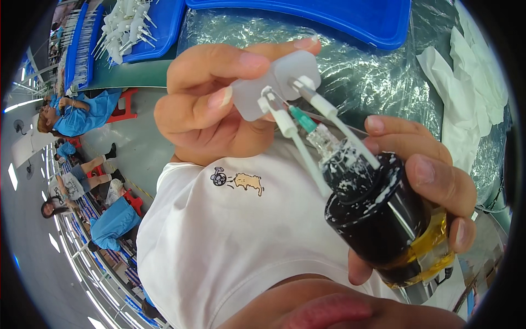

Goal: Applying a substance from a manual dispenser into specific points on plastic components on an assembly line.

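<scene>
Left hand [208, 104], upper centre of frame: thumb and fingers pinched on a translucent white plastic fitting [274, 82], thumb on its near face, fingertips behind it. Two thin white tubes [307, 159] run from the fitting down and to the right; their lower ends meet the cap of the bottle. Hand rolled so the palm faces the camera, knuckles toward the frame's left.

Right hand [433, 186], right of centre: fingers curled and closed around a dark bottle [389, 225], thumb on the near side below, index finger lying above the cap. The bottle tilts with its cap toward the upper left. Black cap smeared with white residue; the lower glass shows a yellow-amber liquid (level hard to read behind the fingers). A green-hubbed needle tip [302, 119] on a clear nozzle stands out of the cap, between the two tubes and just below the fitting.

Behind the hands: white shirt [230, 241] with a small cartoon print. Upper right: table covered in clear plastic film [372, 71], a blue tray [350, 16] at the top edge, white cloths [471, 82] at far right. Upper left: a second blue tray [156, 27] holding a heap of similar white tubed fittings [123, 27]. Far left edge: other people in blue tops, seated.
</scene>
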The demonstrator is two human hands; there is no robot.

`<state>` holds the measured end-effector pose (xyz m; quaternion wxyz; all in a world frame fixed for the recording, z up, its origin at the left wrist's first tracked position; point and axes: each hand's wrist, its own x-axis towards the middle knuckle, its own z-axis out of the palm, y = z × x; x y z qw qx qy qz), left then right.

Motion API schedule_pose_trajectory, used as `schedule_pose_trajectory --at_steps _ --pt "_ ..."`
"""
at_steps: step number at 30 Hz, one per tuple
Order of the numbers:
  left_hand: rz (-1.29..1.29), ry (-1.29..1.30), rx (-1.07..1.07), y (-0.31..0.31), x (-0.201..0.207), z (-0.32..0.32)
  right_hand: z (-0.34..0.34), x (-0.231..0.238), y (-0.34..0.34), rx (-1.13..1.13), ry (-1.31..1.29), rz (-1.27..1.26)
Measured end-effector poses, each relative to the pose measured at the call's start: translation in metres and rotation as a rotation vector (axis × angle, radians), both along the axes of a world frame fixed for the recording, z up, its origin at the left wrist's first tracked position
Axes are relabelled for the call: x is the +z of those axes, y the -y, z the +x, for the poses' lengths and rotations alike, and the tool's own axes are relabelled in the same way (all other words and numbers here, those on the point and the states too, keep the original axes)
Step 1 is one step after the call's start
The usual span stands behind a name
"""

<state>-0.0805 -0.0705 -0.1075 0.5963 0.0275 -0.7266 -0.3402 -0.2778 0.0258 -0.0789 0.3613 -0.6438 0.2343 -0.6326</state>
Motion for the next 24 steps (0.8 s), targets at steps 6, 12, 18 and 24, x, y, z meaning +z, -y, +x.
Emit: schedule_pose_trajectory --at_steps 6,12,18,24 --pt "0.103 -0.069 0.027 -0.01 0.002 -0.008 -0.004 0.001 -0.001 0.006 -0.011 0.017" --pt "0.169 -0.082 0.026 -0.015 0.004 -0.013 -0.009 0.006 -0.005 0.029 -0.045 0.04" --pt "0.105 -0.063 0.044 -0.03 0.003 -0.029 -0.035 0.019 -0.022 0.107 -0.082 0.128" --pt "0.05 -0.076 0.043 -0.017 0.009 -0.017 -0.019 0.025 -0.013 0.079 -0.067 0.094"
